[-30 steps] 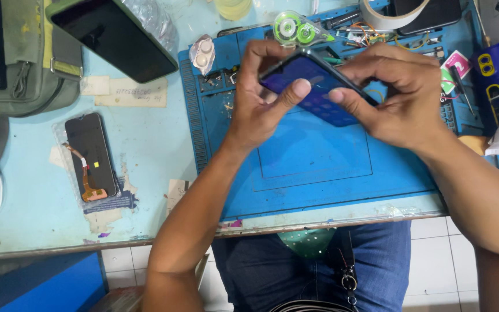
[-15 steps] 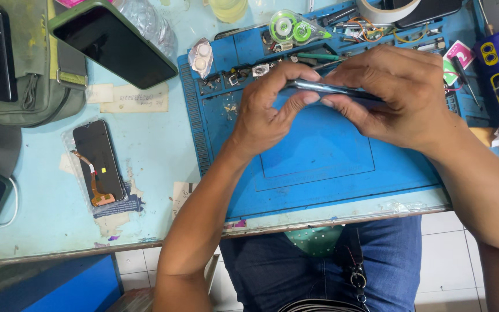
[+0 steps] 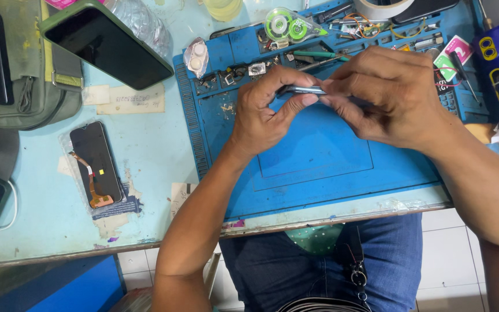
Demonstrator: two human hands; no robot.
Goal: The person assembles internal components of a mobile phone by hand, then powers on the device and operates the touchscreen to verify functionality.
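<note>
Both my hands hold a dark smartphone (image 3: 304, 90) edge-on above a blue repair mat (image 3: 319, 167). My left hand (image 3: 267, 110) pinches its left end between thumb and fingers. My right hand (image 3: 385, 95) wraps over the rest of the phone and hides most of it. Only a thin metallic edge of the phone shows between the hands.
Small parts, a green tape dispenser (image 3: 284, 24), tweezers and screwdrivers fill the mat's top trays. On the light blue table lie a detached phone screen with a flex cable (image 3: 95, 164), a large dark phone (image 3: 108, 43) on a grey-green bag (image 3: 36, 86), and a plastic bottle (image 3: 145, 26).
The phone has turned from showing its flat blue face to lying edge-on between my hands. The hands have drawn closer together over it.
</note>
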